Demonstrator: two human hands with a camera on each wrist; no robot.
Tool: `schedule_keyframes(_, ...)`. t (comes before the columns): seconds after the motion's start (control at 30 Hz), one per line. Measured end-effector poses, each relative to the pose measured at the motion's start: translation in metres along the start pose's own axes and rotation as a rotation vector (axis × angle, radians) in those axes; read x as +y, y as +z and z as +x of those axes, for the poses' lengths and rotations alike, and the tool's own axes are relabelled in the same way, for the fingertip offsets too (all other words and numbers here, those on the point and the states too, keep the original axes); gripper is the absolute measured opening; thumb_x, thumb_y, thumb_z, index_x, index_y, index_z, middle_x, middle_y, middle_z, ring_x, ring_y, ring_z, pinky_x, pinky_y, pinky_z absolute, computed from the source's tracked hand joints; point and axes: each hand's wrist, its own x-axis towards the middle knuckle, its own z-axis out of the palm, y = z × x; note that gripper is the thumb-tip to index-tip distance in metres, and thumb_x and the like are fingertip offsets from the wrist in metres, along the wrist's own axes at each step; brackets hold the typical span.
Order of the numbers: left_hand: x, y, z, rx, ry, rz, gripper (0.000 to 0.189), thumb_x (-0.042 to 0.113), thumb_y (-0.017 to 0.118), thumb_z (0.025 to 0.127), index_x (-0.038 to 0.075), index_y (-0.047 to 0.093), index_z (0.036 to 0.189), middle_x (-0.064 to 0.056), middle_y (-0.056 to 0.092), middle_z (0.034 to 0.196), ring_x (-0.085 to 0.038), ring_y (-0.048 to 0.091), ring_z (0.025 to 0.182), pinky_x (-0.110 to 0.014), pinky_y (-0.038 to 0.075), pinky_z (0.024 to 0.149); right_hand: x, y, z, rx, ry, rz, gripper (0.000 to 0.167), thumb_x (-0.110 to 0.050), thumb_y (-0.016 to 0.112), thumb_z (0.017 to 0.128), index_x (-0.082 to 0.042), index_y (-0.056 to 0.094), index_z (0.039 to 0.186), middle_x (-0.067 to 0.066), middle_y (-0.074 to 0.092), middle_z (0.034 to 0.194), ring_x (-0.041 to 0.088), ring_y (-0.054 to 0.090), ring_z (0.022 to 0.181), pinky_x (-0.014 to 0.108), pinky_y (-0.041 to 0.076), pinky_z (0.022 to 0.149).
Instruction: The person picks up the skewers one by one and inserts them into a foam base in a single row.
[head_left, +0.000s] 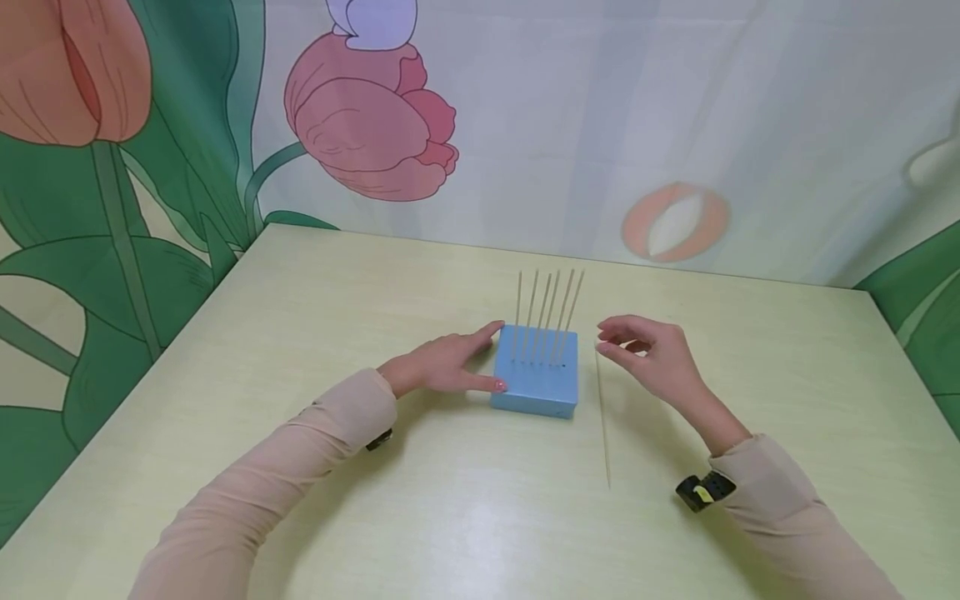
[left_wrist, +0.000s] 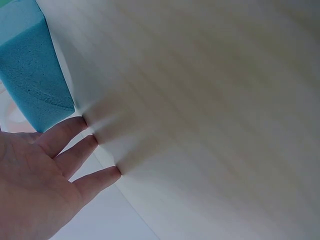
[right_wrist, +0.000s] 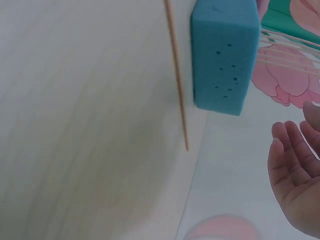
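A light blue foam block (head_left: 536,387) sits on the table with several thin wooden sticks (head_left: 532,304) standing upright in its top. One small hole shows to the right of the row. My left hand (head_left: 450,362) rests at the block's left side, thumb on the top near the front corner, index finger at the back corner. In the left wrist view, the other fingers (left_wrist: 75,155) lie straight on the table. Right of the block lies a loose stick (head_left: 603,417). Above its far end hovers my right hand (head_left: 652,350), fingers loosely bent, apart from the stick in the right wrist view.
The pale wooden table (head_left: 360,292) ends at a hanging cloth (head_left: 570,125) printed with flowers and leaves. A face of the block (right_wrist: 225,75) dotted with small holes shows in the right wrist view. Dark straps (head_left: 705,490) circle both wrists.
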Motion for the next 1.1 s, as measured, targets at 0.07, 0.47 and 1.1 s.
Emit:
schedule_keyframes(0.07, 0.000, -0.001, 0.000, 0.002, 0.002, -0.006, 0.097, 0.063, 0.055, 0.078, 0.021, 0.003, 0.148, -0.008, 0.031, 0.145, -0.026, 0.035, 0.129, -0.040, 0.028, 0.103, 0.005, -0.001, -0.001, -0.033, 0.013, -0.014, 0.024, -0.006, 0.069, 0.080, -0.001, 0.065, 0.103, 0.011, 0.068, 0.088, 0.016, 0.062, 0.076, 0.020, 0.048, 0.065)
schedule_keyframes(0.47, 0.001, -0.003, -0.001, 0.000, 0.010, -0.014, 0.096, 0.061, 0.056, 0.079, 0.019, 0.004, 0.148, -0.009, 0.032, 0.144, -0.026, 0.035, 0.128, -0.040, 0.028, 0.103, 0.036, -0.010, -0.001, -0.351, 0.033, -0.109, 0.068, -0.024, 0.078, 0.072, 0.000, 0.048, 0.128, 0.019, 0.054, 0.110, 0.032, 0.053, 0.095, 0.041, 0.046, 0.074)
schedule_keyframes(1.1, -0.001, -0.001, 0.001, -0.015, 0.000, 0.006, 0.099, 0.067, 0.052, 0.077, 0.019, 0.002, 0.148, -0.008, 0.031, 0.145, -0.025, 0.033, 0.130, -0.039, 0.028, 0.103, 0.061, -0.001, 0.006, -0.588, 0.063, -0.452, 0.103, -0.060, 0.067, 0.070, -0.006, 0.020, 0.145, 0.024, 0.009, 0.146, 0.045, 0.007, 0.129, 0.067, 0.015, 0.091)
